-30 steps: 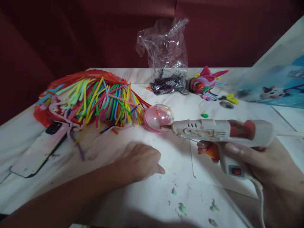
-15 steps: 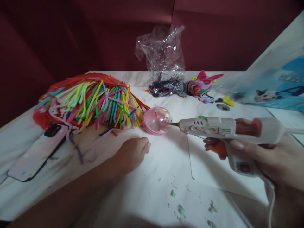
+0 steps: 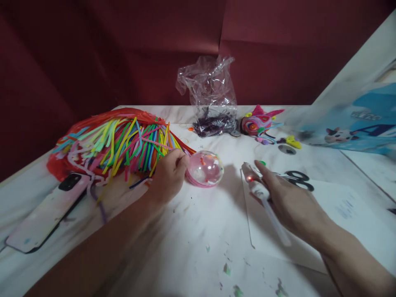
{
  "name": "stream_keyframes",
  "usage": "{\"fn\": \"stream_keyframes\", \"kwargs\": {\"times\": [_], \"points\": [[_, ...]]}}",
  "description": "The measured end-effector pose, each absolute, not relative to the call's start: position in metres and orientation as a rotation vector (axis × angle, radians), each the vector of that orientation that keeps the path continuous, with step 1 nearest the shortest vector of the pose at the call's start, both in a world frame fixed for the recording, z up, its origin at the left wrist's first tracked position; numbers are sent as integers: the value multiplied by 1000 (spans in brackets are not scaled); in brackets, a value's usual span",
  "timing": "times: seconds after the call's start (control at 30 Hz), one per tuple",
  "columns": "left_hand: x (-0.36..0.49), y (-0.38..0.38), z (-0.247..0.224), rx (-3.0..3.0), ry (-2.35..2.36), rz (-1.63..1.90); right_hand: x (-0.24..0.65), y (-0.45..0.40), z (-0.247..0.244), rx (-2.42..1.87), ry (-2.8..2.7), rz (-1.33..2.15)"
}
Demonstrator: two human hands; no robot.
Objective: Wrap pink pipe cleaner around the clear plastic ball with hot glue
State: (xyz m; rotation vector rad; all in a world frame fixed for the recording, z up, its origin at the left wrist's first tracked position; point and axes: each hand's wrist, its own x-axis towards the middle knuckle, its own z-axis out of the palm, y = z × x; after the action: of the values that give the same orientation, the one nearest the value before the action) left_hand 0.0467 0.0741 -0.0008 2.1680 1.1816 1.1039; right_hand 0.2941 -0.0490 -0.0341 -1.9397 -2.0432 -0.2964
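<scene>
My left hand point(image 3: 170, 176) has its fingers curled together at the left edge of a clear round shell with a pink base point(image 3: 205, 169). Its fingertips meet at the shell's side; whether they pinch it or something small is hidden. Over on the right, my right hand point(image 3: 286, 198) grips a white hot glue gun point(image 3: 258, 189), turned so its rear faces me, with a red light glowing. A translucent glue stick point(image 3: 278, 227) sticks out of its back. The gun's nozzle cannot be made out.
Colourful pipe cleaners point(image 3: 145, 144) spill from red wrapping at left, beside a phone point(image 3: 46, 214). Behind stand a clear plastic bag point(image 3: 213, 90) and a pink craft figure point(image 3: 256, 123). Black scissor handles point(image 3: 298, 180) lie on white paper point(image 3: 334, 206). A blue printed package point(image 3: 365, 123) stands far right.
The glue gun has swung away from the shell, its rear now towards me. My left hand has moved up to the shell's left side. The view has tilted slightly upward.
</scene>
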Motion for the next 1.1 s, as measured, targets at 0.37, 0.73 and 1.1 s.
{"fn": "stream_keyframes", "kwargs": {"times": [0.37,0.73,1.1], "points": [[58,89,-13,2265,1059,1037,285,-39,-56,-1814,-2315,-390],[39,56,-29,2630,719,927,281,-52,-26,-1689,-2110,-86],[26,45,-38,2648,521,1159,234,-29,-15,-1642,-1889,585]]}}
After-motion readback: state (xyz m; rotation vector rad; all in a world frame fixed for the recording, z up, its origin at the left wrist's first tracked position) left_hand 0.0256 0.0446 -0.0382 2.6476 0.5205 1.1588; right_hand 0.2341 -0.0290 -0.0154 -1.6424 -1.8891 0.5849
